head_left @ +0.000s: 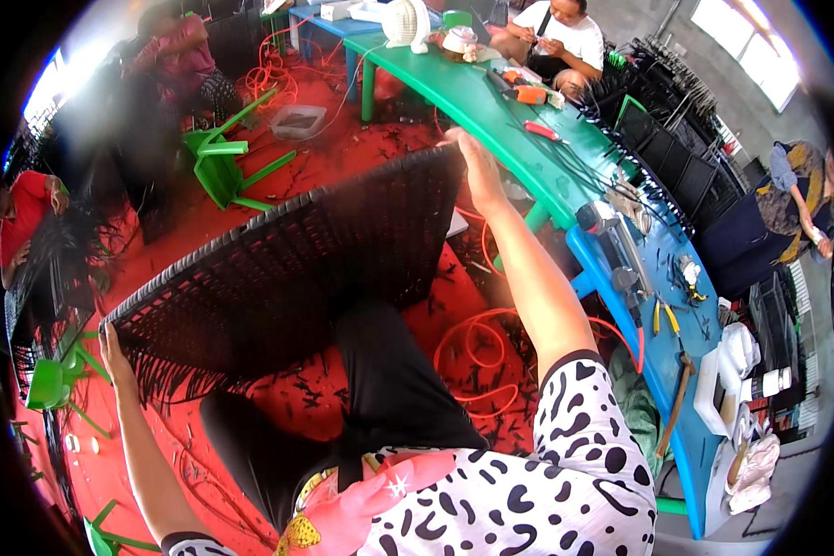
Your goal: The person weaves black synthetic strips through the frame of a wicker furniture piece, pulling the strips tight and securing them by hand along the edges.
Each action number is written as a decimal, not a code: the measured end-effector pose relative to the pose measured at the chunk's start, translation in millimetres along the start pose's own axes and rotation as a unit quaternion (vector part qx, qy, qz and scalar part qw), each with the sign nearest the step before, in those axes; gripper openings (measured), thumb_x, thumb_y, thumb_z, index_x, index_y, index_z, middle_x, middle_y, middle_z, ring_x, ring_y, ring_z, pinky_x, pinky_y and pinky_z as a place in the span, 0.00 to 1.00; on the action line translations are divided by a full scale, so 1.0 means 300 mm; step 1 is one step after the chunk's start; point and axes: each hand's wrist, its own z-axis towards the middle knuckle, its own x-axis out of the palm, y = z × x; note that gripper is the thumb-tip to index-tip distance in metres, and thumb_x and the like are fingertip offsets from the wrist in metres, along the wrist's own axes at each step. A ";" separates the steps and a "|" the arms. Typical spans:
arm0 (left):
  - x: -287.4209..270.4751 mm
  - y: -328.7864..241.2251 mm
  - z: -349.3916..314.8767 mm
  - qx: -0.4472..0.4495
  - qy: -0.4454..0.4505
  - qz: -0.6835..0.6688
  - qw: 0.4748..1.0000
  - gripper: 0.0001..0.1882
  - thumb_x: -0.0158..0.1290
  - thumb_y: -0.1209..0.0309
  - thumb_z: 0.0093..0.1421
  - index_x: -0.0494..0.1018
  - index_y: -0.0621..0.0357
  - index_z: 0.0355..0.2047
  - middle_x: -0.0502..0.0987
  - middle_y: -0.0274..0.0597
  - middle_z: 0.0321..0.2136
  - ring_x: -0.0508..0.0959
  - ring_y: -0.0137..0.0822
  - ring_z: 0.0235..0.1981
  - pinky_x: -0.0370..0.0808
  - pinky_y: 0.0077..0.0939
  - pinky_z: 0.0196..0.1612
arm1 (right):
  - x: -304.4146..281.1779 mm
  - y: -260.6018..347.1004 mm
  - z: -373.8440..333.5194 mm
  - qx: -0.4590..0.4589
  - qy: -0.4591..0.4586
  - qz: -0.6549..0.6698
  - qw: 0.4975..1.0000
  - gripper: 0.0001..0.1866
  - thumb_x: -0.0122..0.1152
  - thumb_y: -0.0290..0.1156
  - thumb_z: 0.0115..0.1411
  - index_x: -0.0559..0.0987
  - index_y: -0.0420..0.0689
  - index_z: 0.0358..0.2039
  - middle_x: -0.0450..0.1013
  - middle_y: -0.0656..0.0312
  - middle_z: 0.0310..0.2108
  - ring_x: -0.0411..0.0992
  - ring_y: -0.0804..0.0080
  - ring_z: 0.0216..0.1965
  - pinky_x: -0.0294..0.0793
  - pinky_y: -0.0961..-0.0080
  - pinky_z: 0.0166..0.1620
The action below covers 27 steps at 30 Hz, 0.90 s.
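A large black woven panel (pixel 296 264) with a thick rolled upper edge stands tilted across my knees. Loose black strands hang in a fringe from its lower left side. My left hand (pixel 117 360) is closed on the panel's left end, fingers partly hidden behind it. At the far right corner, my right hand (pixel 475 167) grips the edge, with the arm stretched out. Both hands hold the panel up between them, above my black trousers (pixel 389 380).
To the right, a green table (pixel 519 139) and a blue table (pixel 658 371) hold pliers (pixel 665 319), a hammer (pixel 678 403) and power tools. Orange hoses (pixel 477 347) and black scraps litter the red floor. Green stools (pixel 215 167) stand at left. Several people work around.
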 end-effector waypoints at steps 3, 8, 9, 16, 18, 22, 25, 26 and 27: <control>-0.069 0.103 0.096 0.168 -0.036 0.204 0.964 0.25 0.43 0.53 0.62 0.68 0.61 0.49 0.70 0.40 0.46 0.68 0.32 0.46 0.63 0.27 0.51 | -0.038 -0.074 -0.001 0.044 0.052 0.159 0.985 0.17 0.45 0.39 0.63 0.73 0.40 0.42 0.69 0.63 0.42 0.65 0.75 0.45 0.61 0.76 0.51; -0.023 -0.057 0.084 -0.048 0.011 0.035 0.998 0.25 0.43 0.52 0.62 0.71 0.63 0.45 0.73 0.40 0.43 0.71 0.31 0.44 0.64 0.25 0.49 | 0.035 0.072 0.013 0.075 0.073 0.103 0.989 0.17 0.49 0.42 0.62 0.75 0.41 0.39 0.72 0.68 0.35 0.67 0.81 0.37 0.64 0.81 0.45; -0.050 -0.055 0.117 -0.048 0.002 0.051 0.998 0.25 0.45 0.51 0.61 0.72 0.63 0.43 0.75 0.38 0.39 0.72 0.30 0.40 0.66 0.24 0.46 | 0.054 0.091 0.014 0.074 0.076 0.106 0.989 0.17 0.49 0.42 0.62 0.75 0.41 0.39 0.72 0.68 0.35 0.67 0.81 0.37 0.64 0.81 0.45; -0.023 -0.088 0.227 -0.051 -0.040 -0.018 0.998 0.25 0.50 0.50 0.58 0.73 0.60 0.43 0.75 0.33 0.34 0.71 0.24 0.33 0.68 0.20 0.37 | 0.094 0.170 -0.019 0.124 0.088 0.141 0.978 0.19 0.50 0.45 0.62 0.75 0.40 0.35 0.70 0.70 0.31 0.65 0.84 0.33 0.64 0.83 0.40; -0.081 -0.070 0.264 -0.045 -0.063 0.009 0.997 0.30 0.51 0.47 0.55 0.72 0.64 0.44 0.75 0.40 0.35 0.73 0.30 0.34 0.68 0.23 0.40 | 0.126 0.222 -0.024 0.113 0.101 0.126 0.980 0.19 0.49 0.46 0.62 0.75 0.40 0.33 0.69 0.71 0.29 0.63 0.84 0.32 0.63 0.83 0.39; -0.020 -0.172 0.231 0.009 -0.276 0.450 0.849 0.39 0.55 0.47 0.50 0.65 0.74 0.48 0.71 0.61 0.44 0.71 0.52 0.46 0.65 0.37 0.51 | 0.178 0.247 -0.023 0.076 0.139 0.114 0.981 0.20 0.48 0.46 0.62 0.75 0.40 0.30 0.67 0.72 0.27 0.61 0.86 0.31 0.61 0.84 0.37; 0.103 -0.303 0.169 0.376 -0.210 0.508 0.746 0.24 0.53 0.63 0.54 0.67 0.62 0.49 0.70 0.52 0.47 0.69 0.48 0.50 0.64 0.38 0.53 | 0.239 0.216 -0.031 0.089 0.147 0.137 0.975 0.20 0.48 0.47 0.62 0.74 0.40 0.28 0.65 0.73 0.25 0.59 0.86 0.29 0.60 0.84 0.35; 0.220 -0.399 0.109 0.387 -0.119 0.424 0.811 0.22 0.52 0.64 0.55 0.67 0.62 0.49 0.71 0.50 0.47 0.69 0.47 0.50 0.63 0.37 0.53 | 0.246 0.221 -0.037 0.086 0.132 0.127 0.979 0.21 0.49 0.47 0.62 0.73 0.41 0.27 0.63 0.74 0.24 0.58 0.86 0.28 0.59 0.83 0.33; 0.352 -0.486 0.019 0.352 -0.039 0.355 0.865 0.22 0.51 0.65 0.56 0.67 0.61 0.49 0.70 0.50 0.47 0.68 0.47 0.50 0.62 0.36 0.54 | 0.256 0.217 -0.046 0.083 0.117 0.119 0.983 0.21 0.49 0.48 0.62 0.72 0.41 0.25 0.62 0.74 0.23 0.56 0.86 0.28 0.58 0.83 0.32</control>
